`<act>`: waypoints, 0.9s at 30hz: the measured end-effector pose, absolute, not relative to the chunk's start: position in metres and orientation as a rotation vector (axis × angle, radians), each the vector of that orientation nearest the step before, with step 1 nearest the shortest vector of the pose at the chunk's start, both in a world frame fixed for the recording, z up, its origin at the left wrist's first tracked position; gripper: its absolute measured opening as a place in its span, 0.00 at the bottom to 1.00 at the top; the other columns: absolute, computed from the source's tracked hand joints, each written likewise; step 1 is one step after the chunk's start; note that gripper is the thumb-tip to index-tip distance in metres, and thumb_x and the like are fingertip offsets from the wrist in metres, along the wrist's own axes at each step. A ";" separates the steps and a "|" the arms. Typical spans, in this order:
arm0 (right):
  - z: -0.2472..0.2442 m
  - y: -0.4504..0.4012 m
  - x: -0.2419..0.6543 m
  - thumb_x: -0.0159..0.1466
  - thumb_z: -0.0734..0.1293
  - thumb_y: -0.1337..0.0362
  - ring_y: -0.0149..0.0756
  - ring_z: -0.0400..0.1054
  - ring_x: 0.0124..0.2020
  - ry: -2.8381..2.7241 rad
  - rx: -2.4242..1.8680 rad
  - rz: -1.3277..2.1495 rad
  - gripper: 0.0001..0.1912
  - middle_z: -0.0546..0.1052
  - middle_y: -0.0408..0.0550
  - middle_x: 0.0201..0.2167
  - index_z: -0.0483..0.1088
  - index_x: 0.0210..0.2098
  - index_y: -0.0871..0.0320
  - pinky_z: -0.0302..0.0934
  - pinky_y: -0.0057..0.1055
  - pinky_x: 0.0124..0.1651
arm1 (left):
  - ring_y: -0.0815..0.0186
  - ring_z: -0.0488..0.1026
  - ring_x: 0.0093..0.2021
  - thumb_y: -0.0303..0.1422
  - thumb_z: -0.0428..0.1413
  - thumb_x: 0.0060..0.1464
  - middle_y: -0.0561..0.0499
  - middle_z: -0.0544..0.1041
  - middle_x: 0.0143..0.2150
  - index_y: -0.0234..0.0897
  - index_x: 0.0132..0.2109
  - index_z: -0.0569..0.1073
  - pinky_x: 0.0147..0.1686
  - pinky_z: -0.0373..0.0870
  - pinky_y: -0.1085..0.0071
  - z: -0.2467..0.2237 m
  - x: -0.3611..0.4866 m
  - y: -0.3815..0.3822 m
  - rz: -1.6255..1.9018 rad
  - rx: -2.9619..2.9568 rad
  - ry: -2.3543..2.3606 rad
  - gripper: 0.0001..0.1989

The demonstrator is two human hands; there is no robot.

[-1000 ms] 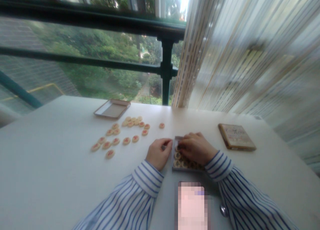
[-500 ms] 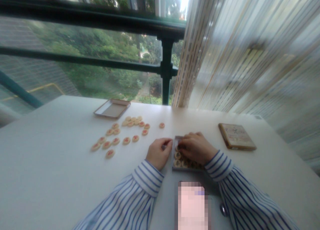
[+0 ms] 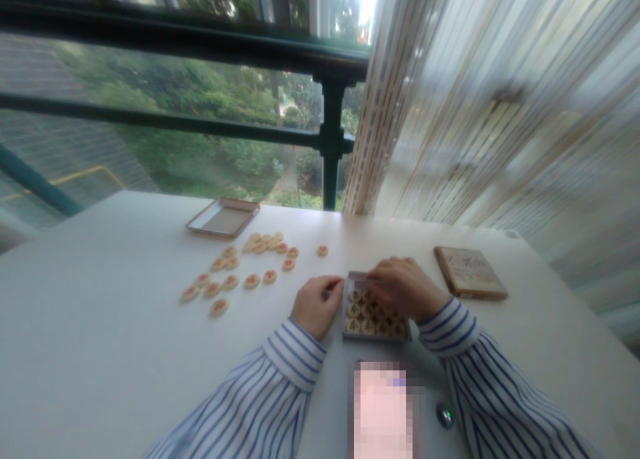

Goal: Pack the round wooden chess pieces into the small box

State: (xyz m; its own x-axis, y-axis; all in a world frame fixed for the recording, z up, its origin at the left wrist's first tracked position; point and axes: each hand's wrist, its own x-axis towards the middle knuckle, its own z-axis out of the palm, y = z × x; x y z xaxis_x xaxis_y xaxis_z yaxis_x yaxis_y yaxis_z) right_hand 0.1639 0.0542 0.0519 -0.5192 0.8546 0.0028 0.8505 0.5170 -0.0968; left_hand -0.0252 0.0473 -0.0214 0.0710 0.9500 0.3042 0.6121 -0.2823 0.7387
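My left hand (image 3: 319, 306) is closed, its thumb and forefinger tips together at the left wall of a shallow box (image 3: 345, 324). Rows of round Chinese chess pieces (image 3: 369, 326) with dark characters fill the near part of that box. Over its far right part, my right hand (image 3: 404, 287) reaches in with curled fingers. Its fingertips are hidden among the pieces, so what they hold does not show. Left of the box, several red-marked chess pieces (image 3: 252, 281) lie loose on the white table (image 3: 100, 326), and one single piece (image 3: 323, 250) lies apart from them.
A shallow tray-like lid (image 3: 225, 218) lies at the table's far edge. To the right is a flat printed box (image 3: 470, 272). A phone-shaped blurred thing (image 3: 383, 409) and a small dark round object (image 3: 445, 416) lie in front. Behind stand a green railing (image 3: 331, 139) and a string curtain (image 3: 450, 112).
My right hand has shifted right and slightly back over the box, uncovering more dark-marked pieces. My left hand stays at the box's left wall.
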 end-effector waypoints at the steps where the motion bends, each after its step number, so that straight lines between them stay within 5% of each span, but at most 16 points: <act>1: 0.053 0.054 0.166 0.61 0.58 0.59 0.36 0.63 0.40 -2.665 -1.536 0.108 0.13 0.73 0.48 0.36 0.70 0.39 0.54 0.49 0.32 0.42 | 0.66 0.72 0.37 0.38 0.50 0.51 0.51 0.77 0.35 0.39 0.37 0.75 0.40 0.67 0.68 -0.021 -0.025 0.047 1.078 1.942 1.544 0.12; 27: -0.005 0.012 0.209 0.61 0.55 0.58 0.34 0.68 0.26 -2.005 -1.758 0.474 0.20 0.76 0.46 0.25 0.66 0.48 0.58 0.57 0.28 0.29 | 0.66 0.72 0.39 0.36 0.52 0.50 0.49 0.77 0.37 0.37 0.41 0.74 0.41 0.69 0.68 -0.026 -0.027 0.037 1.058 2.126 1.462 0.13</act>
State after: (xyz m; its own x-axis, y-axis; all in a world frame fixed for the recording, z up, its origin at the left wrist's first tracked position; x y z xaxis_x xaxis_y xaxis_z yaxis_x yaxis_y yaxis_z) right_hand 0.2092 0.0116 -0.0047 -0.1043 0.9901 0.0942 0.8431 0.1382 -0.5197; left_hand -0.0267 0.0374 -0.0265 0.1884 0.9060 0.3791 0.6437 -0.4055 0.6491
